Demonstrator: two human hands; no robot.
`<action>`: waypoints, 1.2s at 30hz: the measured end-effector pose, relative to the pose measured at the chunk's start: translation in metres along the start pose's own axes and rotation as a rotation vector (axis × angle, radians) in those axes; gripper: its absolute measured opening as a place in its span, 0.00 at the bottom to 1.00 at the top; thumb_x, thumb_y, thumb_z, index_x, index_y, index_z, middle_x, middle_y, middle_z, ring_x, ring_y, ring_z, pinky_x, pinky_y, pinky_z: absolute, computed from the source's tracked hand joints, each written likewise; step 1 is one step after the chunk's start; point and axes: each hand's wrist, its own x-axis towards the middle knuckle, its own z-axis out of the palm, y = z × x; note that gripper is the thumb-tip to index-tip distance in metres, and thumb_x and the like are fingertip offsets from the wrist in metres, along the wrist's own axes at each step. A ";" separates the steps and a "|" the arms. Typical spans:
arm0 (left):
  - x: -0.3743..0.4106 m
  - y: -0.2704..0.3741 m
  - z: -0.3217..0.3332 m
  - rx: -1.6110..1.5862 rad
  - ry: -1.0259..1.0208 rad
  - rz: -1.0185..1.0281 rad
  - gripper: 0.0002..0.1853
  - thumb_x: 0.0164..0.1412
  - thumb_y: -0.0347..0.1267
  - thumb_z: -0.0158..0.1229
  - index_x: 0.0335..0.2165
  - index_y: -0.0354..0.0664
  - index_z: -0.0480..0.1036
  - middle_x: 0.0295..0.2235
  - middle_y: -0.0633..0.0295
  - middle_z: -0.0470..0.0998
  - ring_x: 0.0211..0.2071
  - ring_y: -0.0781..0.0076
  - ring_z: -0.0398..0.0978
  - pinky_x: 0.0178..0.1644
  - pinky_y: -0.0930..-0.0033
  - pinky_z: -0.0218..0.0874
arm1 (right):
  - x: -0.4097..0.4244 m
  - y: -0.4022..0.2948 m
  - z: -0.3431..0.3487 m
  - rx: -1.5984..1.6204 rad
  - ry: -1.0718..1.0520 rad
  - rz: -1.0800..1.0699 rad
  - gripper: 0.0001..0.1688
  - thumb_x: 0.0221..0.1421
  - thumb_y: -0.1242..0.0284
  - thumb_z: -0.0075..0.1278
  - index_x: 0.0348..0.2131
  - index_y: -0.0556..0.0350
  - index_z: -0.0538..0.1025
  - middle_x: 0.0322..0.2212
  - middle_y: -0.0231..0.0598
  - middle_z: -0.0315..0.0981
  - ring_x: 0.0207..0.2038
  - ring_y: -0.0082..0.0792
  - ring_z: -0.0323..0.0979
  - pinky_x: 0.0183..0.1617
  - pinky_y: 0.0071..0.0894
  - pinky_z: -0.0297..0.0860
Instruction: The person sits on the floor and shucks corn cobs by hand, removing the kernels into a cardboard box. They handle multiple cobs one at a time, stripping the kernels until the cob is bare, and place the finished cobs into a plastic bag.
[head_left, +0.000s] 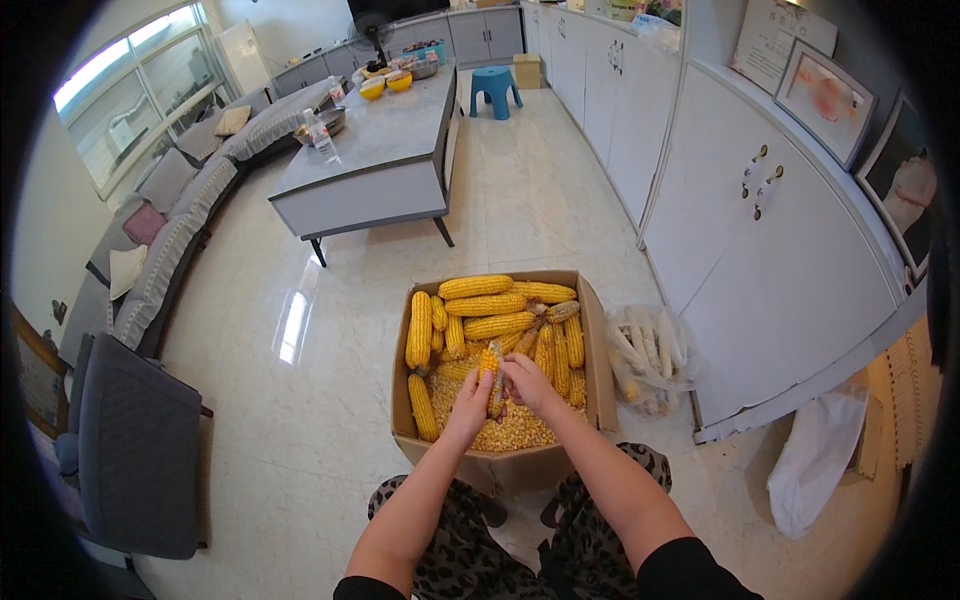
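A partly shelled corn cob (491, 367) is upright above the cardboard box (596, 360), its right side showing bare of kernels. My left hand (472, 397) grips it from the left. My right hand (526, 382) is against its right side with bent fingers; whether they also grip the cob cannot be told. Below both hands, loose corn kernels (514, 436) cover the near part of the box. Whole yellow corn cobs (486, 304) lie along its far side, with others at the left (423, 407) and right (561, 360).
A clear plastic bag of stripped cobs (651, 349) stands on the floor against the box's right side, beside a white cabinet (765, 277). Beyond the box are a coffee table (360, 202) and a blue stool (493, 90). A grey armchair (142, 450) stands at the left.
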 end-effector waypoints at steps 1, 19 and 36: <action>-0.002 0.001 0.002 0.022 -0.005 0.014 0.17 0.63 0.41 0.38 0.44 0.42 0.59 0.28 0.64 0.68 0.22 0.76 0.67 0.20 0.76 0.59 | -0.001 -0.003 0.000 -0.028 0.010 0.013 0.18 0.52 0.63 0.43 0.35 0.60 0.68 0.18 0.30 0.61 0.17 0.19 0.57 0.16 0.19 0.53; -0.012 -0.002 0.013 0.015 0.021 -0.007 0.14 0.63 0.40 0.38 0.41 0.43 0.59 0.24 0.64 0.64 0.16 0.77 0.62 0.16 0.78 0.51 | -0.004 0.000 0.000 -0.523 0.030 -0.155 0.19 0.47 0.65 0.41 0.33 0.66 0.63 0.28 0.54 0.67 0.30 0.43 0.67 0.34 0.37 0.63; -0.003 0.000 0.002 -0.266 -0.007 -0.206 0.19 0.62 0.47 0.34 0.34 0.43 0.62 0.25 0.63 0.66 0.18 0.72 0.64 0.17 0.74 0.52 | -0.006 -0.009 0.000 -0.226 -0.080 0.002 0.18 0.57 0.62 0.38 0.38 0.59 0.63 0.17 0.34 0.62 0.16 0.22 0.62 0.16 0.19 0.55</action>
